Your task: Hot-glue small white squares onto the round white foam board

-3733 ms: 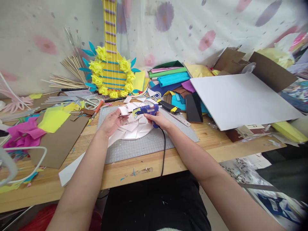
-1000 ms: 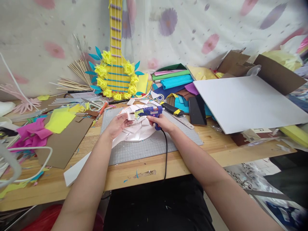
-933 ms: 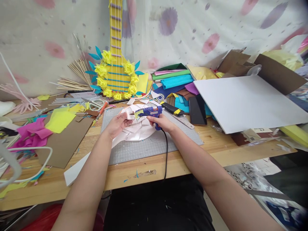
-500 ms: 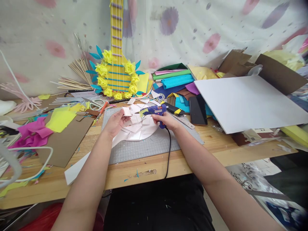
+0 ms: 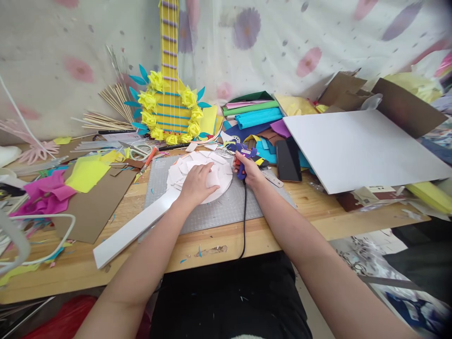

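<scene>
My left hand (image 5: 196,184) lies on the round end of a white guitar-like shape (image 5: 221,189), its fingers stretched and thumb apart. Beneath it, a small white foam-board piece (image 5: 213,178) shows between thumb and fingers, pressed onto other overlapping white pieces. A long white neck (image 5: 130,231) runs from the round part toward the lower left. My right hand (image 5: 253,173) is wrapped round a blue hot glue gun (image 5: 247,153), held to the right of the shape with its nozzle pointing away to the left. A grey cutting mat (image 5: 226,210) lies underneath.
Behind the mat stands a yellow flower-trimmed guitar model (image 5: 172,113). A black phone (image 5: 288,161) and large white board (image 5: 367,146) lie to the right. Scissors (image 5: 141,151), brown cardboard (image 5: 95,202) and magenta scraps (image 5: 47,190) are on the left. The gun's cord (image 5: 244,221) hangs over the table edge.
My left hand has brought the small white piece down and rightward onto the round shape, fingers now spread over it. My right hand has drawn the glue gun back to the right.
</scene>
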